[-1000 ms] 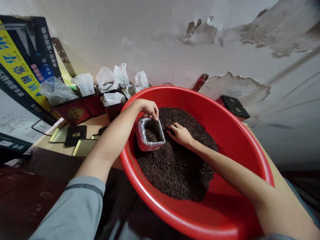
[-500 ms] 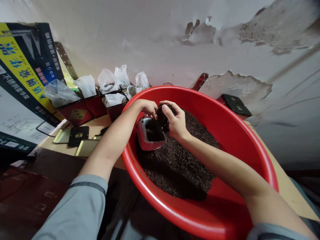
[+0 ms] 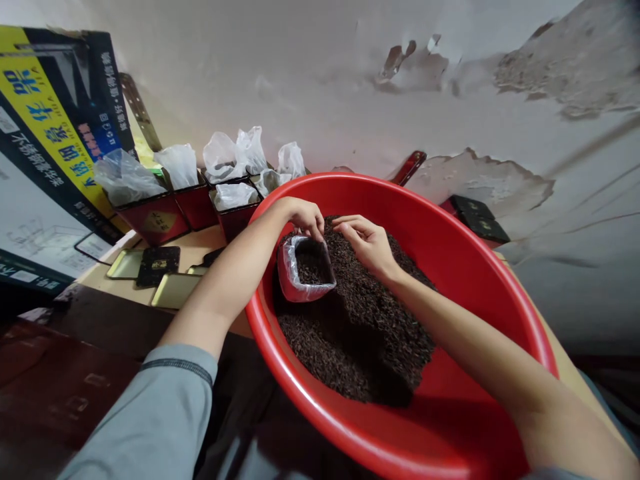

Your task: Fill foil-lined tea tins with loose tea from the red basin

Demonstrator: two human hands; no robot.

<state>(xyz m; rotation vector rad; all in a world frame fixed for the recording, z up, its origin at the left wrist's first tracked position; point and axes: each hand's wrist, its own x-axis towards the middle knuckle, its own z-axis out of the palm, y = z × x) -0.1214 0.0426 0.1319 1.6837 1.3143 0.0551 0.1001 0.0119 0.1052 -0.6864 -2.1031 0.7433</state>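
From where I stand, the small red tin sits tilted towards the person, down inside the big red basin, bedded against the heap of dark loose flakes near the basin's left wall. The left hand reaches over it, fingers bent downward and bunched at the far rim, pinching there — on metal, liner or both, I can't tell. The right hand hangs just beside the tin, over the flakes, its fingers close together and the thumb tucked near the forefinger; whether anything is caught between them I can't make out. More flakes lie inside the tin, within its clear plastic liner. I'd judge the tin light and fairly stiff, easily tipped, best gripped by the rim or round its walls — the liner looks soft and slippery, so fingers on plastic alone might slide. The flakes seem dry and light, likely to snap if squeezed, kinder to a cupped palm. Left of the basin stand other tins with bags poking up, and lids lie before them.
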